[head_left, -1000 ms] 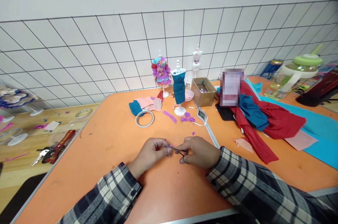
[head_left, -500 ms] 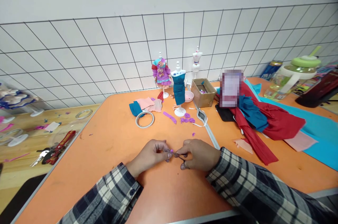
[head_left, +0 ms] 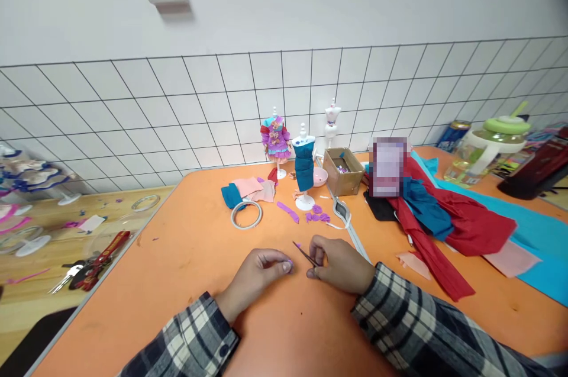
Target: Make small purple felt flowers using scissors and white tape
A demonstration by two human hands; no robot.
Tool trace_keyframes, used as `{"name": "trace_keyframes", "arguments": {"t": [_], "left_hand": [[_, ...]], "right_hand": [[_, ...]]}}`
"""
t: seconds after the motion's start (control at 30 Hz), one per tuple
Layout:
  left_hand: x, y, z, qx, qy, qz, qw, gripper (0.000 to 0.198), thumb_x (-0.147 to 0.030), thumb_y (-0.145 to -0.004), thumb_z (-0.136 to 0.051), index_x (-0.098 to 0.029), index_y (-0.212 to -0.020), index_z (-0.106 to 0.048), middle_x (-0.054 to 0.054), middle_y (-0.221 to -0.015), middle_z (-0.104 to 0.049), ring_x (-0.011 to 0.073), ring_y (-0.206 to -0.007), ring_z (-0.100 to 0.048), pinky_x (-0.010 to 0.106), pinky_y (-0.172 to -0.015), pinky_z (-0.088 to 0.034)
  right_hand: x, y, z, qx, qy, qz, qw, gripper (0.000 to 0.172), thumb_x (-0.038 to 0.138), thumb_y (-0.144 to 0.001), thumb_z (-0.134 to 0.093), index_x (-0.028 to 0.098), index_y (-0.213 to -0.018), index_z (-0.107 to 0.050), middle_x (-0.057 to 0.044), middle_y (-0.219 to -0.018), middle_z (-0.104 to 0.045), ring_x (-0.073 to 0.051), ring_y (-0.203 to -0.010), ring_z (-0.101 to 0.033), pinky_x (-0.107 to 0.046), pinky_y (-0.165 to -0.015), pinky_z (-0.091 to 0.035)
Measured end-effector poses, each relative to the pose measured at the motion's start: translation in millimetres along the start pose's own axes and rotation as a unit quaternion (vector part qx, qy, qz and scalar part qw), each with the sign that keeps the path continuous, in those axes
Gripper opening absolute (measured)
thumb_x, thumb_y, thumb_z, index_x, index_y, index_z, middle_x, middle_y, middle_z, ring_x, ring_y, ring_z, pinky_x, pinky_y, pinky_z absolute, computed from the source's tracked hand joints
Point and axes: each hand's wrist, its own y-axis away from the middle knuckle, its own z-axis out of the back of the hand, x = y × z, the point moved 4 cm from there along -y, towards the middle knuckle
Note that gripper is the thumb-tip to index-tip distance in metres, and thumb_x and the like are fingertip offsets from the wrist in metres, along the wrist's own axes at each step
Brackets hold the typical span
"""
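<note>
My left hand [head_left: 261, 273] is closed in a pinch on a tiny purple scrap [head_left: 290, 261], mostly hidden by the fingertips. To its right, my right hand [head_left: 339, 264] is closed around slim, dark small scissors [head_left: 304, 253], their closed tip pointing up and left. The two hands are a short gap apart, low over the orange table [head_left: 186, 264]. Beyond them lie a purple strip [head_left: 288, 212] and ruffled purple pieces [head_left: 318, 217]. A small dress form [head_left: 305, 167] wrapped in teal fabric stands behind these.
A roll of tape [head_left: 247, 215] lies beside pink and teal cloth [head_left: 251, 189]. Two more dress forms stand behind, one in a purple dress [head_left: 276, 139]. A cardboard box [head_left: 344, 173], a propped phone [head_left: 389, 167], red fabric [head_left: 474, 205] and a lidded jug [head_left: 488, 149] are rightward.
The scissors have come away from the purple scrap in my left hand; the blades are now together and tilted up-left. The view has tipped upward, showing a wall socket.
</note>
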Motion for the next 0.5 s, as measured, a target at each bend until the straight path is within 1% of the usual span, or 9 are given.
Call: {"name": "trace_keyframes", "arguments": {"t": [0.1,0.13,0.23,0.3,0.37,0.4,0.43,0.5], "left_hand": [[-3.1,0.9,3.8,-0.061,0.048,0.013,0.997,0.024,-0.039,-0.075,-0.071,-0.015,-0.079,-0.075,0.006,-0.081,-0.074,0.0192,-0.078,-0.062,0.028,-0.076,-0.045],[-3.4,1.7,4.5,-0.076,0.061,0.016,0.995,0.024,-0.039,-0.074,-0.071,-0.016,-0.078,-0.075,0.006,-0.081,-0.074,0.0195,-0.078,-0.062,0.028,-0.077,-0.046],[-0.7,3.9,4.3,-0.101,0.09,0.019,0.991,0.023,-0.039,-0.074,-0.072,-0.016,-0.078,-0.076,0.006,-0.08,-0.074,0.0197,-0.08,-0.062,0.028,-0.08,-0.045],[3.4,4.3,2.7,-0.103,0.119,0.018,0.987,0.023,-0.039,-0.075,-0.071,-0.017,-0.079,-0.076,0.006,-0.082,-0.074,0.0197,-0.082,-0.062,0.028,-0.082,-0.045],[7.5,3.9,0.8,-0.101,0.154,0.022,0.983,0.024,-0.039,-0.075,-0.072,-0.017,-0.082,-0.077,0.007,-0.085,-0.075,0.0193,-0.082,-0.062,0.029,-0.083,-0.045],[9.0,3.6,-0.1,-0.1,0.174,0.024,0.979,0.024,-0.039,-0.074,-0.073,-0.017,-0.083,-0.077,0.007,-0.085,-0.075,0.019,-0.082,-0.062,0.029,-0.084,-0.045],[9.8,3.2,-1.0,-0.099,0.197,0.026,0.975,0.025,-0.038,-0.074,-0.074,-0.016,-0.084,-0.077,0.007,-0.085,-0.075,0.0189,-0.082,-0.063,0.03,-0.085,-0.044],[9.7,2.8,-2.3,-0.102,0.245,0.028,0.964,0.026,-0.037,-0.073,-0.075,-0.016,-0.087,-0.077,0.008,-0.088,-0.075,0.0191,-0.086,-0.063,0.031,-0.088,-0.043]], "right_hand": [[-8.8,-3.1,6.0,-0.032,0.048,-0.004,0.998,0.024,0.033,-0.063,-0.077,0.02,-0.079,-0.063,-0.001,-0.087,-0.064,-0.015,-0.075,-0.056,-0.024,-0.061,-0.032],[-12.5,-4.4,6.2,-0.035,0.06,-0.006,0.998,0.024,0.033,-0.062,-0.077,0.02,-0.077,-0.062,-0.002,-0.088,-0.063,-0.016,-0.076,-0.056,-0.024,-0.06,-0.031],[-27.4,-9.0,2.2,-0.018,0.051,-0.044,0.998,0.03,0.03,-0.062,-0.076,0.022,-0.084,-0.058,0.002,-0.071,-0.06,-0.015,-0.067,-0.054,-0.023,-0.054,-0.028],[-36.7,-11.7,-1.3,0.011,0.001,-0.073,0.997,0.036,0.029,-0.064,-0.073,0.022,-0.093,-0.053,0.005,-0.063,-0.058,-0.013,-0.058,-0.053,-0.022,-0.051,-0.027],[-41.1,-13.5,-3.2,0.046,-0.058,-0.09,0.993,0.039,0.032,-0.068,-0.07,0.021,-0.1,-0.049,0.007,-0.06,-0.058,-0.012,-0.05,-0.051,-0.022,-0.049,-0.028],[-40.3,-14.3,-1.9,0.044,-0.072,-0.089,0.992,0.037,0.032,-0.07,-0.068,0.021,-0.1,-0.049,0.007,-0.059,-0.057,-0.011,-0.049,-0.05,-0.022,-0.049,-0.028],[-37.1,-15.2,1.0,0.023,-0.073,-0.079,0.994,0.033,0.031,-0.071,-0.066,0.021,-0.099,-0.05,0.007,-0.058,-0.056,-0.011,-0.049,-0.049,-0.022,-0.049,-0.029],[-22.5,-16.7,8.3,-0.059,-0.052,-0.031,0.996,0.02,0.025,-0.073,-0.063,0.02,-0.091,-0.057,0.005,-0.059,-0.054,-0.011,-0.055,-0.049,-0.022,-0.053,-0.031]]}}
